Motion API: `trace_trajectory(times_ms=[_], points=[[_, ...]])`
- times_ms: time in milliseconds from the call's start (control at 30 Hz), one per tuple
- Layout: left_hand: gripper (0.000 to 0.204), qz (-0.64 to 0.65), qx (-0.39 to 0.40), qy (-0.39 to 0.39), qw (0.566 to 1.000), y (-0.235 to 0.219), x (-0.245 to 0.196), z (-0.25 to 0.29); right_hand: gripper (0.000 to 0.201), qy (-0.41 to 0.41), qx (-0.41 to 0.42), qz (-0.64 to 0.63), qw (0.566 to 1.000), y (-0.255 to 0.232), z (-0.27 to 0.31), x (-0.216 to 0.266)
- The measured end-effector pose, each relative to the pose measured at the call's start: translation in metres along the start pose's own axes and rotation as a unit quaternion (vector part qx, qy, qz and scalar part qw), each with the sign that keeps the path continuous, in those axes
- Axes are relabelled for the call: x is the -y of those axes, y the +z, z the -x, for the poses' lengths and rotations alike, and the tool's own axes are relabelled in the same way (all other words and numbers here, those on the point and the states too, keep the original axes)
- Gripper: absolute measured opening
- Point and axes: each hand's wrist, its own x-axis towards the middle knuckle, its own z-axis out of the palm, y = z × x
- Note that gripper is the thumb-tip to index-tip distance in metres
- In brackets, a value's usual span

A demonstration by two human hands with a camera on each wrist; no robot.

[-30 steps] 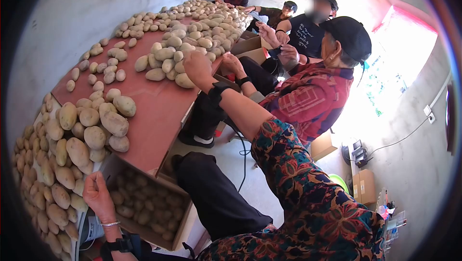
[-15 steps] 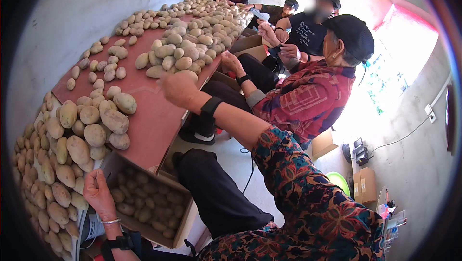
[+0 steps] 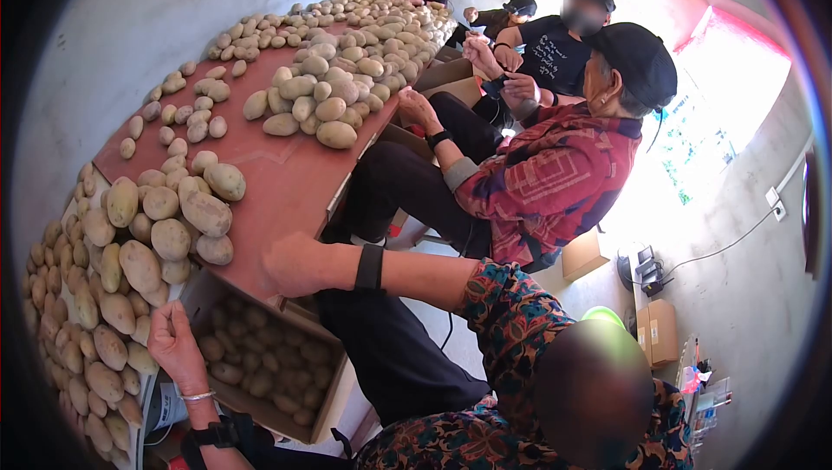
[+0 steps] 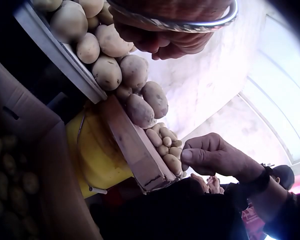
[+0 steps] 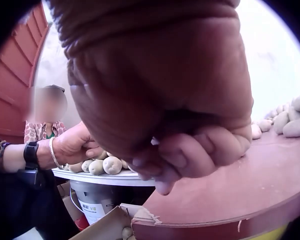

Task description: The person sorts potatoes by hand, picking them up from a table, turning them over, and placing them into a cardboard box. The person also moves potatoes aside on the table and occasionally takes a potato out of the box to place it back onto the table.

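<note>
My left hand (image 3: 178,349) hovers beside the near potato pile (image 3: 140,266), fingers curled and thumb against them, with nothing visible in it. In the left wrist view that hand (image 4: 162,35) is dark at the top, above large potatoes (image 4: 112,42). My right hand (image 3: 299,266), slightly blurred, is over the near corner of the red tabletop (image 3: 269,201). The right wrist view shows this hand (image 5: 165,105) large, its fingers curled towards the palm around no visible object. The left wrist view also shows the right hand (image 4: 215,156) near small potatoes (image 4: 165,145).
A cardboard box of potatoes (image 3: 264,366) stands below the table corner. A larger potato heap (image 3: 338,80) covers the far part of the table. Several people sit along the right side, the nearest in a red patterned shirt (image 3: 555,179). A yellow bucket (image 4: 97,155) is under the table edge.
My right hand has moved from the large heap back towards me, to the near table corner. My left hand has stayed almost in place.
</note>
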Motion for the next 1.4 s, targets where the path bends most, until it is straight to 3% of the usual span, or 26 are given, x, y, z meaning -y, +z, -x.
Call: trace_trajectory(times_ms=[367, 433, 467, 533, 600, 633, 700, 733, 767, 800, 833, 867, 900, 933, 967, 1000, 1033, 1067, 1133, 1167, 1200, 1267, 1333, 1367, 1400], points=[[0.012, 0.012, 0.028, 0.001, 1.0, 0.0, 0.01, 0.002, 0.035, 0.002, 0.105, -0.041, 0.994, 0.002, 0.014, 0.003], [0.013, 0.015, 0.036, -0.015, 0.999, -0.001, 0.006, 0.002, 0.033, -0.027, 0.106, -0.242, 0.964, -0.006, 0.013, 0.007], [0.013, 0.015, 0.037, -0.016, 0.999, 0.0, 0.007, 0.002, 0.033, -0.027, 0.107, -0.243, 0.964, -0.009, 0.012, 0.011], [0.012, 0.01, 0.038, -0.019, 0.999, 0.001, 0.008, 0.002, 0.029, 0.046, 0.054, -0.505, 0.86, -0.038, 0.007, 0.039], [0.014, 0.011, 0.046, -0.022, 0.999, 0.001, 0.0, 0.002, 0.028, 0.027, -0.014, -0.598, 0.801, -0.048, -0.008, 0.06], [0.016, 0.012, 0.051, -0.027, 0.998, 0.001, -0.003, 0.002, 0.028, 0.027, -0.014, -0.599, 0.8, -0.049, -0.019, 0.072], [0.017, 0.03, 0.067, -0.002, 0.997, -0.002, 0.015, 0.001, 0.027, -0.002, -0.101, -0.709, 0.698, -0.045, -0.04, 0.096], [0.018, 0.05, 0.081, 0.023, 0.995, -0.003, 0.022, 0.001, 0.027, -0.001, -0.101, -0.71, 0.697, -0.043, -0.047, 0.107], [0.018, 0.049, 0.082, 0.022, 0.995, -0.001, 0.027, 0.001, 0.027, -0.031, -0.09, -0.74, 0.666, -0.04, -0.053, 0.118], [0.013, -0.045, 0.006, 0.128, 0.991, 0.001, 0.031, 0.001, 0.026, -0.061, -0.078, -0.768, 0.633, -0.036, -0.058, 0.127], [0.01, -0.137, -0.07, 0.232, 0.961, 0.002, 0.033, 0.001, 0.026, -0.06, -0.077, -0.768, 0.633, -0.031, -0.062, 0.134], [0.01, -0.137, -0.07, 0.231, 0.961, 0.0, 0.036, 0.001, 0.028, -0.051, -0.068, -0.773, 0.629, -0.026, -0.066, 0.141], [0.015, -0.334, 0.051, 0.053, 0.94, -0.004, 0.038, 0.002, 0.029, -0.041, -0.059, -0.777, 0.625, -0.021, -0.07, 0.148], [0.023, -0.502, 0.169, -0.13, 0.838, -0.006, 0.04, 0.002, 0.029, -0.04, -0.058, -0.777, 0.625, -0.02, -0.075, 0.16], [0.023, -0.501, 0.169, -0.132, 0.838, -0.007, 0.041, 0.001, 0.029, 0.021, -0.12, -0.754, 0.645, -0.021, -0.081, 0.175], [0.023, -0.424, 0.216, -0.137, 0.869, -0.008, 0.041, 0.001, 0.03, 0.083, -0.183, -0.725, 0.659, -0.016, -0.088, 0.187], [0.022, -0.344, 0.261, -0.142, 0.891, -0.008, 0.041, -0.001, 0.029, 0.047, -0.199, -0.757, 0.621, -0.009, -0.108, 0.196], [0.021, -0.261, 0.303, -0.145, 0.905, -0.009, 0.04, -0.004, 0.029, 0.049, -0.2, -0.758, 0.619, -0.001, -0.124, 0.203], [0.02, -0.088, 0.374, -0.148, 0.911, -0.011, 0.04, -0.01, 0.027, -0.048, -0.086, -0.846, 0.525, -0.032, -0.146, 0.222], [0.02, 0.0, 0.404, -0.148, 0.903, -0.013, 0.041, -0.012, 0.027, -0.048, -0.086, -0.846, 0.524, -0.042, -0.155, 0.231], [0.024, -0.049, 0.381, -0.091, 0.919, -0.012, 0.053, -0.006, 0.02, -0.06, -0.068, -0.856, 0.509, -0.051, -0.163, 0.239], [0.025, -0.073, 0.368, -0.07, 0.924, -0.019, 0.057, 0.003, 0.014, -0.071, -0.05, -0.867, 0.491, -0.061, -0.193, 0.264], [0.027, -0.121, 0.342, -0.025, 0.932, -0.025, 0.062, 0.012, 0.018, 0.045, -0.063, -0.968, 0.239, -0.059, -0.229, 0.29], [0.028, -0.144, 0.328, -0.003, 0.934, -0.029, 0.064, 0.016, 0.018, 0.047, -0.062, -0.968, 0.237, -0.063, -0.226, 0.286], [0.028, -0.168, 0.313, 0.02, 0.935, -0.033, 0.066, 0.019, 0.018, 0.014, -0.119, -0.944, 0.308, -0.068, -0.225, 0.277]])
